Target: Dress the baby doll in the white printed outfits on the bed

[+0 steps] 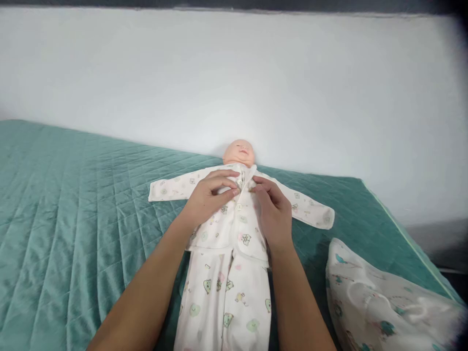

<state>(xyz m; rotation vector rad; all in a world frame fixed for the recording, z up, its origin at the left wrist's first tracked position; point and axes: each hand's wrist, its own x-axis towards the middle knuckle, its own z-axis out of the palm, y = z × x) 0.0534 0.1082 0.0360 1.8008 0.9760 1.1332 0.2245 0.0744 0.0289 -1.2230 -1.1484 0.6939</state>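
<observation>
Green quilted bedding [91, 219] spreads below; mid-frame, a doll [239, 152] lies face-up, so its patterned jacket [215, 236] opens upward. From here, the left hand [214, 192] and right hand [274, 204], slightly apart, seem to pinch its front edges, perhaps steadying the cloth.

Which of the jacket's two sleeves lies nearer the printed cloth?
The sleeve on the right hand's side: its cuff points toward the cloth, while the other sleeve, on the left hand's side, stretches the opposite way.
</observation>
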